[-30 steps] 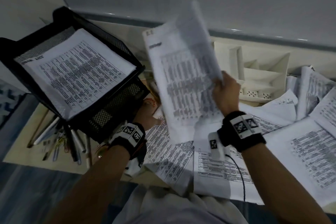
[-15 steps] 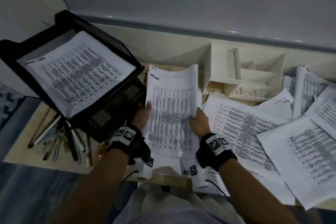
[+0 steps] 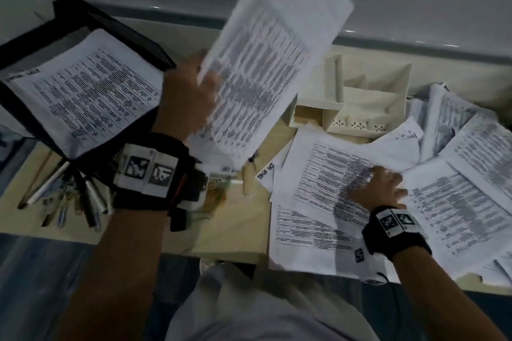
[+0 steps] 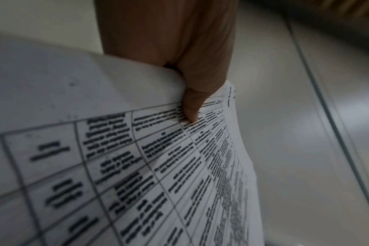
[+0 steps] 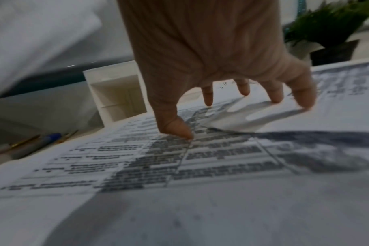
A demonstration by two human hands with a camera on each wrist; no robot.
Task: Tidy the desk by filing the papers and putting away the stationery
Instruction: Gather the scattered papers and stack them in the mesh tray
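Sheet (image 3: pixel 266 63) top cut off — text blurred

The left hand (image 3: pixel 188 97) grips a raised sheet (image 3: pixel 266 58) right of the black tray (image 3: pixel 116 25); the right hand (image 3: pixel 379 188) rests spread on papers (image 3: pixel 327 183) at near right.

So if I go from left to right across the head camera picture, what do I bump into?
Black mesh tray with a printed sheet → left hand holding up a paper → cream desk organizer → right hand touching the loose papers.
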